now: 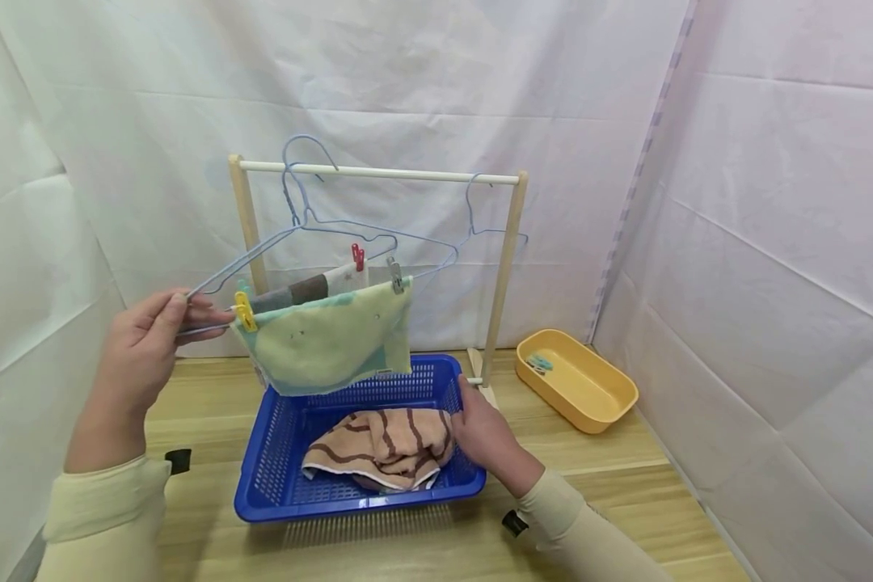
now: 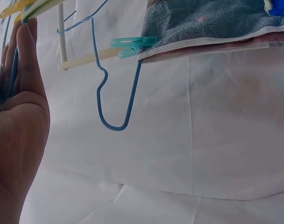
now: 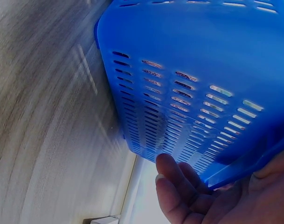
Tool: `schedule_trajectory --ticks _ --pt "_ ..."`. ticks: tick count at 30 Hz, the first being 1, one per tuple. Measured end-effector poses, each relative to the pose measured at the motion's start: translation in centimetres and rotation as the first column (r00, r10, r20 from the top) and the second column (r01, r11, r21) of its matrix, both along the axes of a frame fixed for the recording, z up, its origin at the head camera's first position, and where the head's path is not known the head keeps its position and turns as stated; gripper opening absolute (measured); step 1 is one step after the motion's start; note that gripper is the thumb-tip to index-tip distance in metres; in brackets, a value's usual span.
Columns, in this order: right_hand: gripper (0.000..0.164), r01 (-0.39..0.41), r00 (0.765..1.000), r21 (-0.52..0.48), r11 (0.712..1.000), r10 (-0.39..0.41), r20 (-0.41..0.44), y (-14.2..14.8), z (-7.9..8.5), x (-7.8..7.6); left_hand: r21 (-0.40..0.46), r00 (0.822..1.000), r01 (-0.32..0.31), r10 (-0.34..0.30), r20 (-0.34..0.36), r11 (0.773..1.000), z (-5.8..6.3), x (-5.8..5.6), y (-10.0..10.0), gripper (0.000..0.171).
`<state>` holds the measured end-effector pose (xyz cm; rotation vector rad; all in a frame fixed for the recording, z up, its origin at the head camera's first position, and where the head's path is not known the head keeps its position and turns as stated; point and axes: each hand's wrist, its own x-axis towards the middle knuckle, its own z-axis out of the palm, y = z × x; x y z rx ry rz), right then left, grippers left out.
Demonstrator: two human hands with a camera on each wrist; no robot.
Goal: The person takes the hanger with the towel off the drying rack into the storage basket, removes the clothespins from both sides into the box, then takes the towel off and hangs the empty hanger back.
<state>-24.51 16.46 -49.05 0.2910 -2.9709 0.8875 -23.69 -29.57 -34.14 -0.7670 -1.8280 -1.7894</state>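
Note:
My left hand (image 1: 141,343) pinches the left end of a blue wire hanger (image 1: 262,244), pulled forward of the rack. From this hanger hangs a yellow-green towel (image 1: 335,339), held by a yellow clothespin (image 1: 245,313) and a grey clothespin (image 1: 396,276). Just behind is a grey, brown and white towel (image 1: 309,288) on another hanger, with a red clothespin (image 1: 358,257) and a teal clothespin (image 2: 132,45). My right hand (image 1: 489,428) grips the right rim of a blue basket (image 1: 356,511), fingers curled outside it. A beige towel with brown stripes (image 1: 385,440) lies crumpled inside.
A rack with a white bar (image 1: 407,173) and wooden posts (image 1: 507,275) stands behind the basket. One bare blue hanger (image 1: 473,206) hangs at its right. An orange tray (image 1: 589,380) holding several clothespins (image 1: 540,363) sits at right. White sheeting (image 1: 436,81) surrounds the wooden table.

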Motion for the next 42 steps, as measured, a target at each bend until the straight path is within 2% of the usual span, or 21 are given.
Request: schedule_trajectory --ticks 7,12,16,19,22,25,32,37,42 --pt "0.070 0.008 1.000 -0.003 1.000 -0.008 0.007 0.0 0.0 0.1 -0.028 0.999 -0.004 0.006 0.039 1.000 -0.7 0.8 -0.4 0.033" --pt "0.070 0.009 1.000 -0.007 1.000 -0.009 0.001 -0.1 0.1 0.0 -0.039 0.996 0.081 -0.079 0.035 0.996 -1.4 0.9 -0.6 0.031" --pt "0.070 0.004 1.000 -0.008 1.000 -0.004 -0.003 -0.1 0.0 0.1 -0.044 0.986 0.165 -0.164 0.026 0.985 -1.9 0.7 -0.8 0.030" --pt "0.070 0.005 1.000 -0.012 1.000 -0.005 -0.005 -0.1 0.0 0.1 -0.068 0.987 0.159 -0.157 0.043 0.985 -2.3 0.8 -0.7 0.031" --pt "0.070 0.009 1.000 -0.013 1.000 -0.009 0.000 -0.1 0.1 0.0 -0.108 0.991 0.117 -0.109 0.081 0.987 -2.7 1.0 -0.6 0.033" --pt "0.069 0.015 1.000 -0.015 1.000 -0.015 0.014 -0.1 0.2 0.0 -0.135 0.989 0.108 -0.093 0.112 0.985 -3.1 1.1 -0.3 0.035" --pt "0.069 0.018 1.000 -0.015 1.000 -0.018 0.022 -0.1 0.3 0.1 -0.181 0.979 0.179 -0.156 0.133 0.967 -4.0 0.7 0.2 0.035" --pt "0.069 0.016 1.000 -0.012 1.000 -0.016 0.014 -0.1 0.2 0.0 -0.263 0.976 0.170 -0.126 0.175 0.950 -4.9 0.3 0.6 0.037" --pt "0.068 0.014 1.000 -0.018 1.000 -0.014 0.014 -0.1 0.0 -0.1 -0.265 0.965 0.210 -0.157 0.208 0.941 -5.9 -0.2 1.2 0.037"
